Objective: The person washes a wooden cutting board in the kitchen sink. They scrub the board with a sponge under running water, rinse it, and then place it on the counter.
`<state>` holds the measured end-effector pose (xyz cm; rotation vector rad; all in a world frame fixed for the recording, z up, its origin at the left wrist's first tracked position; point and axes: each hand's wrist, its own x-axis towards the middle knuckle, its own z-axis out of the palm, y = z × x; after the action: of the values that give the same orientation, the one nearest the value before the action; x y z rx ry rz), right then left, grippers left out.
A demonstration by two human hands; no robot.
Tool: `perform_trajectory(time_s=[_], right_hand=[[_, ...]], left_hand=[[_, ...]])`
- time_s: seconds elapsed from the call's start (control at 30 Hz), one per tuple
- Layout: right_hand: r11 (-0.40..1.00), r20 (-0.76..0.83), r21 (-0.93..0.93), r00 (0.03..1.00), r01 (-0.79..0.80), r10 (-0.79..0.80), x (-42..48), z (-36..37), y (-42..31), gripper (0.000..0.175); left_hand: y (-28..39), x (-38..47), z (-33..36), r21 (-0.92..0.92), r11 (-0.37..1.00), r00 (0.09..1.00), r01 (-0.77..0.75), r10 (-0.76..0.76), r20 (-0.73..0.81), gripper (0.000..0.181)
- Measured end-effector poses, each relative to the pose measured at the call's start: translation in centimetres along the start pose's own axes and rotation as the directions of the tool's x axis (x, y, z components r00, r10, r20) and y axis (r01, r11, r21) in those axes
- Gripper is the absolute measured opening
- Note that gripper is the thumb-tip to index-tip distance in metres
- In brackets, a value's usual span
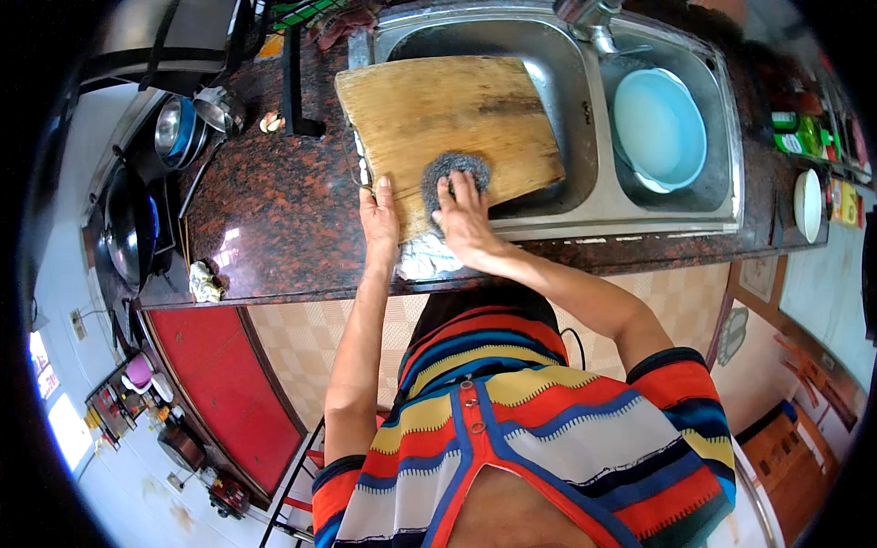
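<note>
A worn wooden cutting board rests across the near left rim of the left sink basin, partly over the countertop. My left hand grips the board's near left edge, fingers on top; its thumb is hard to make out. Under the fingers of my right hand a grey steel-wool scourer is pressed against the board's surface near its front edge. Dark stains mark the wood towards the right. A whitish, crumpled patch, perhaps a wet cloth, shows below the board's front corner.
A light-blue basin of cloudy liquid sits in the right sink bowl, beside the faucet. On the left are a wok over a blue flame, metal bowls and garlic. Rightward stand a green bottle and a white bowl.
</note>
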<state>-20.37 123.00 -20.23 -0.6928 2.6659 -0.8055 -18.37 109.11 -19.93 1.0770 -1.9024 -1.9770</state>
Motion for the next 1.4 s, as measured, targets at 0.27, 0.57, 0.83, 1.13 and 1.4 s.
perform_trajectory(time_s=[0.27,0.57,0.83,1.13,1.4], right_hand=[[0.995,-0.201,0.094,0.979,-0.025,0.044,7.9,1.1,7.8,0.042],[0.931,-0.204,0.150,0.932,0.333,-0.301,13.5,0.4,1.6,0.039],[0.840,-0.241,0.340,0.903,0.423,-0.357,7.6,1.1,0.2,0.040],[0.828,-0.276,0.560,0.948,0.027,0.156,20.2,-0.4,-1.4,0.023],[0.894,-0.337,0.443,0.913,-0.061,0.230,16.8,-0.7,0.9,0.020]], left_hand=[[-0.1,0.2,-0.3,0.057,0.997,0.999,-0.047,0.046,0.018,0.045],[1.5,0.0,0.0,0.234,0.969,0.996,-0.079,0.065,0.068,0.048],[-0.9,0.3,-0.6,0.012,0.992,0.984,-0.122,0.119,0.129,0.042],[-0.3,0.1,-0.3,0.020,0.997,0.992,-0.079,0.077,0.104,0.040],[0.8,-0.1,0.0,-0.063,0.997,0.993,-0.054,0.060,0.099,0.040]])
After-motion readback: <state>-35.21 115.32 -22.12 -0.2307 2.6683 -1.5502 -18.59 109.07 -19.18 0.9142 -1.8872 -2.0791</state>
